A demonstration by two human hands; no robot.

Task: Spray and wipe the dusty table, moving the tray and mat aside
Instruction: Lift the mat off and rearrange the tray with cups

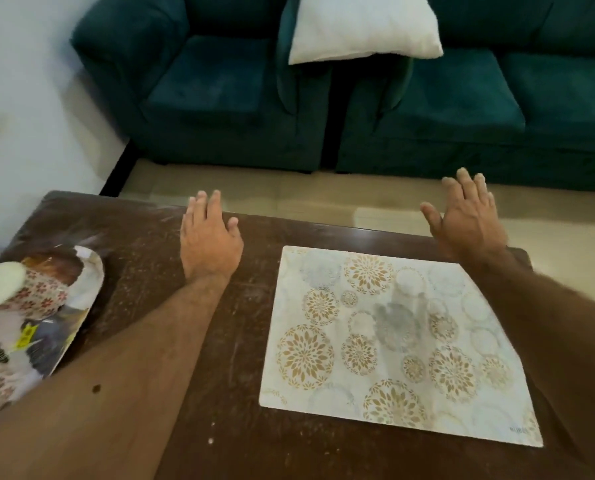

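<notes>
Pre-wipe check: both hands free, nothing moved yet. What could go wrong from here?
1. The tray sits at the table's left edge and carries patterned cups; sliding it aside could tip one.
2. The mat still lies flat, so spraying now would likely wet it and leave dust under it.
3. No spray bottle or cloth is in view; the left hand and right hand are empty.
</notes>
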